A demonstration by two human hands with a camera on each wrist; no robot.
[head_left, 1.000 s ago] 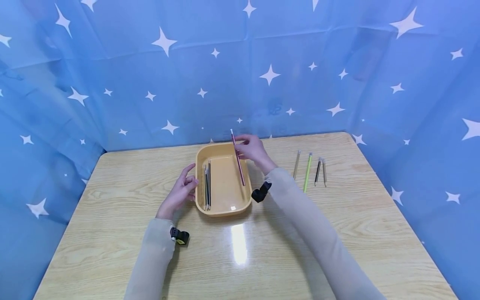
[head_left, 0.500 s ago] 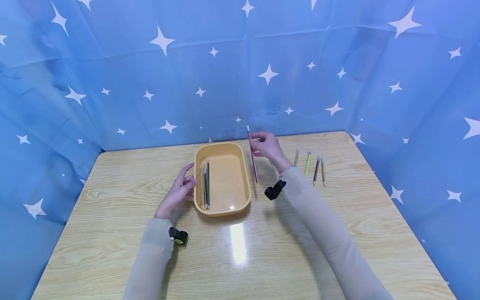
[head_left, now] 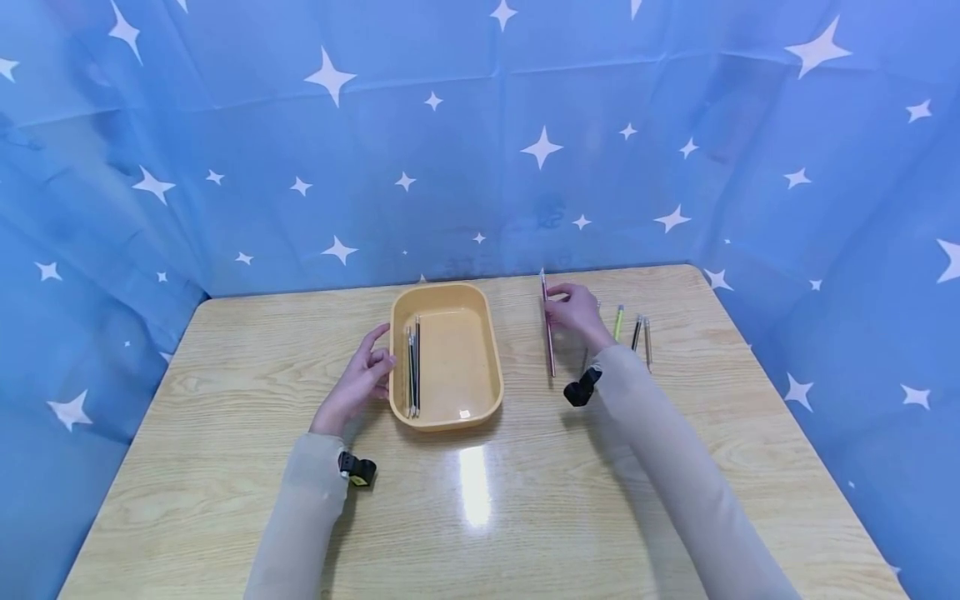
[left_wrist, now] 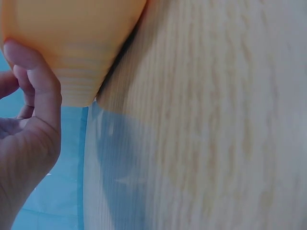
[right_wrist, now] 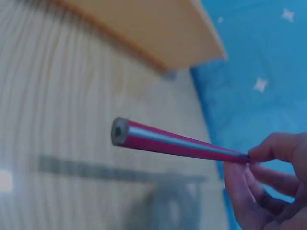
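My right hand [head_left: 576, 313] pinches a dark pink pencil [head_left: 548, 333] between thumb and fingers, right of the tray. In the right wrist view the pencil [right_wrist: 177, 144] has a silvery stripe and a flat, unsharpened end; its shadow falls on the tabletop. My left hand [head_left: 358, 379] is at the left rim of a yellow-orange tray [head_left: 498, 383], loosely bent, fingertips at the edge. The left wrist view shows its thumb against the tray wall [left_wrist: 81, 48]. Several dark pencils [head_left: 414, 371] lie lengthwise along the tray's left side.
To the right on the wooden table [head_left: 225, 433] lie a green pencil [head_left: 618, 321], a black pencil [head_left: 637, 333] and a brownish pencil [head_left: 648, 342]. Another is mostly hidden behind my right hand. A blue star-patterned curtain [head_left: 420, 150] stands along the table's back edge.
My right hand has carried the dark pink pencil from over the tray's right side out to the right, toward the loose pencils. My left hand and the tray stay in place.
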